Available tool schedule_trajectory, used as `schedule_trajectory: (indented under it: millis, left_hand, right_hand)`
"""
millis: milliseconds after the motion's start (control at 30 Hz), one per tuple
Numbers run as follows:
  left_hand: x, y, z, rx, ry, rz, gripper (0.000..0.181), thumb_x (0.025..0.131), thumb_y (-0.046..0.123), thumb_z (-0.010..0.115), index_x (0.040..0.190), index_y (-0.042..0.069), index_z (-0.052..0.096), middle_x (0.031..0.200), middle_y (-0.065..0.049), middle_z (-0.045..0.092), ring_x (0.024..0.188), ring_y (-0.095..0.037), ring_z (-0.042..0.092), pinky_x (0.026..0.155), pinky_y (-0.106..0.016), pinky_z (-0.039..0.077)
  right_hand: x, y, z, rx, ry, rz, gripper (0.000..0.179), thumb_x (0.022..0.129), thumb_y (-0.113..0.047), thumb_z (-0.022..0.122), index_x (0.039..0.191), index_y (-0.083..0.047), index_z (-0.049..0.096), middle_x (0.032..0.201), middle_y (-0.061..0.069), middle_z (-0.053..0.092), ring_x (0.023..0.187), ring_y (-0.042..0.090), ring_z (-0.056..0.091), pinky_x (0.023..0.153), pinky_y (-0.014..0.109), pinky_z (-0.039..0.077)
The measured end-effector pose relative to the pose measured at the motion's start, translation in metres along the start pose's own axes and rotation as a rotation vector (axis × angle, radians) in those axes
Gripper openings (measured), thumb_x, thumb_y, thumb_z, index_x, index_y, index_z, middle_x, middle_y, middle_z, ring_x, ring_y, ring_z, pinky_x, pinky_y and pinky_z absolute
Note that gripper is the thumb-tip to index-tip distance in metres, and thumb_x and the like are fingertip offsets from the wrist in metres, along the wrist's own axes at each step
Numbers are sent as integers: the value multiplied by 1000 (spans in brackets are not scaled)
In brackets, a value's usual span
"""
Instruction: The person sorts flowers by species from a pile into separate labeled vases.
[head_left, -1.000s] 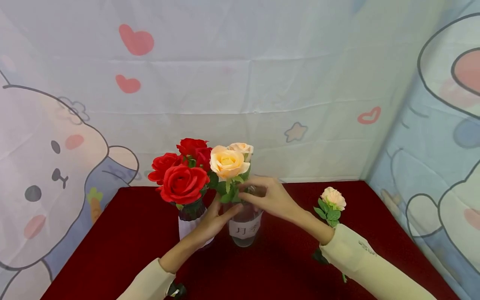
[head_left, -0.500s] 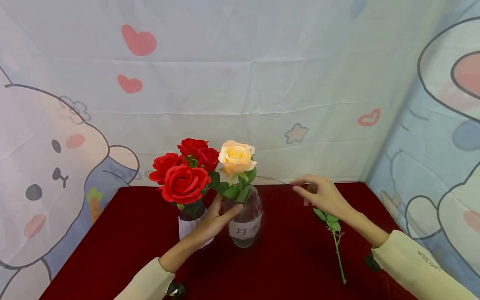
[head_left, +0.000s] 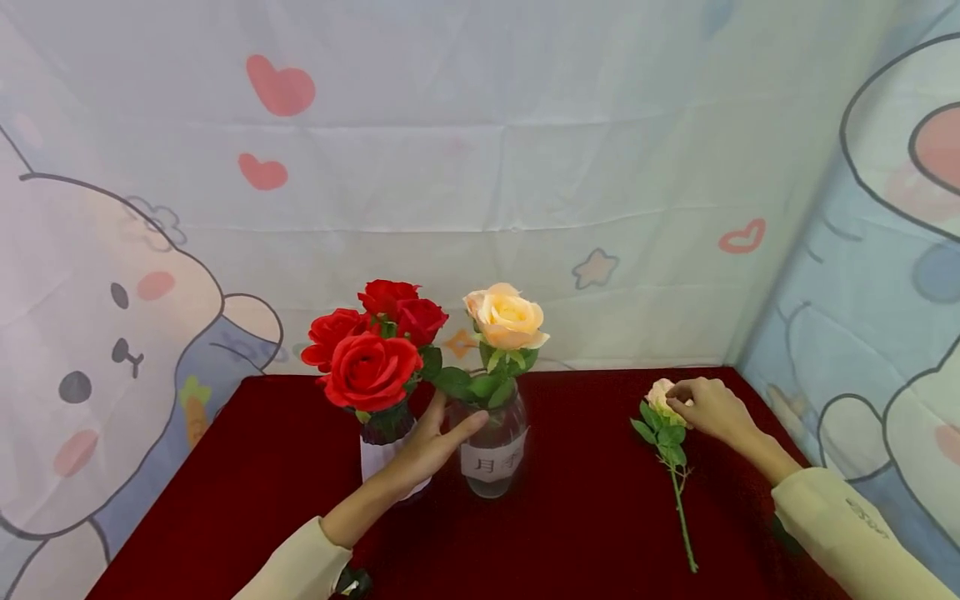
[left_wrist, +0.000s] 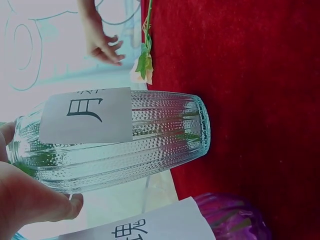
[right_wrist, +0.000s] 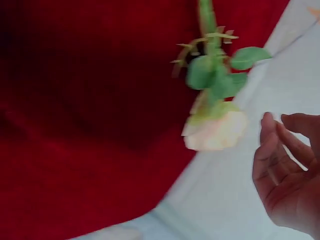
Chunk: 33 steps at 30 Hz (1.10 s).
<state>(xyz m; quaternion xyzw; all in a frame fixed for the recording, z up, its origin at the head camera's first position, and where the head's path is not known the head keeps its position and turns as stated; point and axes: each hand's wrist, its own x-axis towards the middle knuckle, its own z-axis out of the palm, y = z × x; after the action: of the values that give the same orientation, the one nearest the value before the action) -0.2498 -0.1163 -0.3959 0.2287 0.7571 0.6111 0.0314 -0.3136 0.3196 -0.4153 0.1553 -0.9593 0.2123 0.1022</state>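
My left hand (head_left: pixel 429 446) grips a clear ribbed glass vase (head_left: pixel 507 425) near its neck, thumb and fingers to either side in the left wrist view. A paper label with dark characters is stuck on the vase (left_wrist: pixel 165 155). A cream rose (head_left: pixel 508 318) with green leaves stands in it. My right hand (head_left: pixel 716 410) hovers by the bloom of a pale peach rose (head_left: pixel 664 433) lying on the red cloth. Its fingers are loosely bent and, in the right wrist view, apart from the bloom (right_wrist: pixel 217 131); they hold nothing.
Left of the clear vase, close beside it, a purple vase (left_wrist: pixel 235 220) with a white label holds several red roses (head_left: pixel 371 371). A red cloth (head_left: pixel 577 517) covers the table. Behind it hangs a pale printed curtain (head_left: pixel 420 183), with more at both sides.
My right hand has let go of the cream rose at the vase and moved right to the lying rose. The cream rose has tilted rightward. My left hand stays on the vase.
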Motion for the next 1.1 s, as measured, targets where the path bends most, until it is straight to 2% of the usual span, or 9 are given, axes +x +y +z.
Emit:
schedule_trajectory:
  millis: [100, 233, 333, 433, 633, 800, 933, 1100]
  left_hand:
    - [-1, 1, 0, 2, 1, 0, 76, 104, 29, 59, 162, 38, 10, 171, 1, 10, 160, -28, 5, 124, -67, 13]
    - [-1, 2, 0, 1, 7, 4, 76, 104, 28, 59, 162, 38, 11, 171, 1, 12, 159, -28, 7, 124, -66, 15]
    - [-1, 1, 1, 13, 13, 7, 76, 104, 29, 59, 162, 37, 11, 171, 1, 11, 160, -28, 6, 125, -65, 13]
    - [0, -1, 2, 27, 19, 15, 74, 104, 29, 60, 161, 37, 13, 171, 0, 12, 160, -27, 6, 125, -64, 11]
    - [1, -3, 2, 20, 23, 45, 70, 104, 26, 60, 160, 35, 20, 169, -2, 18, 158, -26, 12, 125, -63, 15]
    - [0, -5, 1, 12, 17, 42, 70, 104, 27, 59, 160, 36, 17, 170, -1, 15, 159, -27, 11, 124, -65, 14]
    - [0, -7, 2, 9, 16, 36, 72, 105, 28, 58, 161, 36, 15, 171, 2, 12, 160, -27, 7, 124, -66, 11]
    - [3, -7, 3, 41, 26, 83, 73, 105, 24, 57, 163, 28, 13, 171, -3, 14, 159, -30, 8, 125, -65, 12]
  right_hand:
    - [-3, 14, 9, 11, -54, 56, 26, 98, -13, 63, 108, 9, 73, 86, 18, 77, 53, 13, 63, 44, 28, 43]
    - [-4, 27, 19, 49, -108, 142, 26, 99, -16, 62, 96, 6, 75, 65, 5, 70, 51, 12, 60, 45, 30, 45]
    - [-4, 33, 24, 63, -141, 210, 30, 99, -20, 62, 81, 1, 74, 58, 0, 65, 49, 11, 58, 46, 30, 44]
    - [-3, 37, 29, 78, -170, 244, 33, 97, -23, 64, 71, -4, 70, 57, 0, 63, 50, 11, 58, 48, 29, 43]
    - [-2, 38, 37, 121, -171, 253, 30, 96, -25, 68, 75, -3, 72, 60, -1, 62, 52, 11, 55, 49, 29, 43]
    - [-1, 41, 45, 156, -138, 247, 27, 93, -24, 70, 84, 1, 75, 59, -2, 59, 53, 12, 52, 50, 29, 42]
    - [-1, 40, 48, 190, -149, 288, 29, 93, -27, 69, 90, 1, 77, 53, -2, 56, 49, 11, 50, 47, 28, 42]
    - [2, 37, 50, 211, -137, 310, 29, 93, -27, 70, 77, -4, 75, 45, -3, 52, 42, 9, 48, 43, 24, 38]
